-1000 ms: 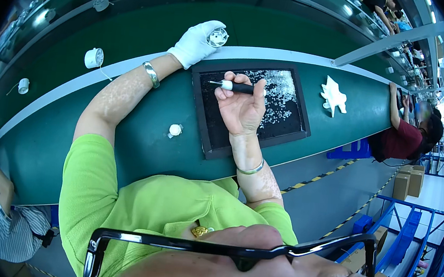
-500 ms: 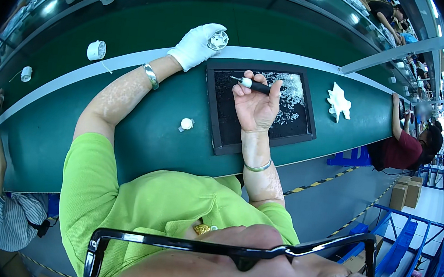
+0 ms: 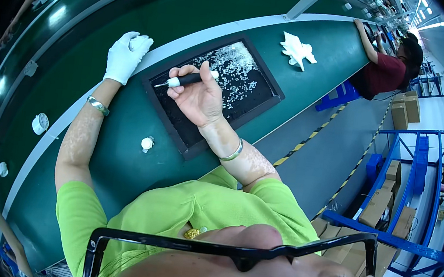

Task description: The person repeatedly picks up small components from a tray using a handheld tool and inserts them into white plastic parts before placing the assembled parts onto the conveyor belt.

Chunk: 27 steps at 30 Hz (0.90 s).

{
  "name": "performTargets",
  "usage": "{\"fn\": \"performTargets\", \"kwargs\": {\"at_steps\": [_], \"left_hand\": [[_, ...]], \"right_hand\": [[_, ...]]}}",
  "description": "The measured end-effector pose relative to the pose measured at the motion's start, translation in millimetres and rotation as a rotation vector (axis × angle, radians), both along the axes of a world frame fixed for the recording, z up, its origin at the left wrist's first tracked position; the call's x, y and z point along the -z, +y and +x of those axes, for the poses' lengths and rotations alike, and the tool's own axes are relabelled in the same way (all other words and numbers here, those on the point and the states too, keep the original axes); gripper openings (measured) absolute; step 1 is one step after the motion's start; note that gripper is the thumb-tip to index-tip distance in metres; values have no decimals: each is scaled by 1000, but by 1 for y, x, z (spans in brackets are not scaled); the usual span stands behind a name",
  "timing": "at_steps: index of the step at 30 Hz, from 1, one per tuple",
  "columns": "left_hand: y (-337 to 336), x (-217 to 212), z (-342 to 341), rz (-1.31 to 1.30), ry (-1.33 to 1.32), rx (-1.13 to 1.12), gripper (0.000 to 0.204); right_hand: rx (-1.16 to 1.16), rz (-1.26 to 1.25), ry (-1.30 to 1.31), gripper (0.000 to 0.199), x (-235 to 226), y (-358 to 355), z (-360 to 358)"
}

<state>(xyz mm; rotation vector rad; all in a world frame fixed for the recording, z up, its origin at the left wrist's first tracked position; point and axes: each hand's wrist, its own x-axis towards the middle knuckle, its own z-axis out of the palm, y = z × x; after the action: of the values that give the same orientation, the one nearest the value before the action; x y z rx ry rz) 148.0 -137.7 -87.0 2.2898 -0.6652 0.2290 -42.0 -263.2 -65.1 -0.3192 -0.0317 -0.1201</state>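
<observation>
The right hand (image 3: 200, 97) is closed around a black pen-shaped tool (image 3: 186, 79), thumb and fingers pinching its barrel; the tool lies nearly level, its white collar and thin metal tip pointing toward nine o'clock. Hand and tool hover over a shallow black tray (image 3: 263, 100) that sits on the green table (image 3: 118, 144) at about twelve o'clock from the person's chest. A dense scatter of tiny clear, glittering pieces (image 3: 234, 72) covers the tray's far half, at one o'clock from the right hand; the near half of the tray is bare black.

The left hand (image 3: 124, 55) wears a white glove and rests at the pale strip along the table's far edge, at ten o'clock from the tray and just beside its corner. The fingers are curled loosely; whether they hold anything I cannot tell. A bracelet (image 3: 98, 105) circles the left wrist.

A small white round part (image 3: 147, 143) lies on the table at seven o'clock from the tray, just beside its near-left edge. A crumpled white glove (image 3: 298, 50) lies at two o'clock, well apart from the tray. Another worker in a dark red shirt (image 3: 383, 74) sits farther along the table.
</observation>
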Motion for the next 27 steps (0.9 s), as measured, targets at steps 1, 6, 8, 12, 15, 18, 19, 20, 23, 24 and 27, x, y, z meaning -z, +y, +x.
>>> {"fn": "performTargets", "kwargs": {"at_steps": [1,6,8,12,15,18,19,20,23,24,27], "left_hand": [[-3,-2,2,-11,30,-23,54],[-16,-16,31,-33,71,-157,58],[-15,-8,52,44,132,-186,65],[-9,1,74,347,253,-304,73],[0,4,78,148,186,-347,73],[12,3,72,-50,-115,-386,62],[18,4,66,-87,-245,-374,56],[22,0,56,-119,-376,-357,50],[39,-6,13,-208,-501,-232,28],[49,-5,-2,-273,-408,-142,25],[71,-11,-57,-388,28,-44,31]], "right_hand": [[-8,4,0,45,1,0,0],[-38,22,-49,51,5,-2,-1],[-37,15,-45,50,5,0,-1],[-41,11,-48,50,7,0,1],[-24,13,8,45,-3,2,-1],[-43,4,-60,50,4,0,0],[-44,4,-56,50,6,-1,0],[-49,0,-57,50,6,-2,0],[-61,5,-74,48,3,-3,-1],[-72,21,-70,47,2,-1,-2],[-84,9,-78,49,1,0,-3]]}}
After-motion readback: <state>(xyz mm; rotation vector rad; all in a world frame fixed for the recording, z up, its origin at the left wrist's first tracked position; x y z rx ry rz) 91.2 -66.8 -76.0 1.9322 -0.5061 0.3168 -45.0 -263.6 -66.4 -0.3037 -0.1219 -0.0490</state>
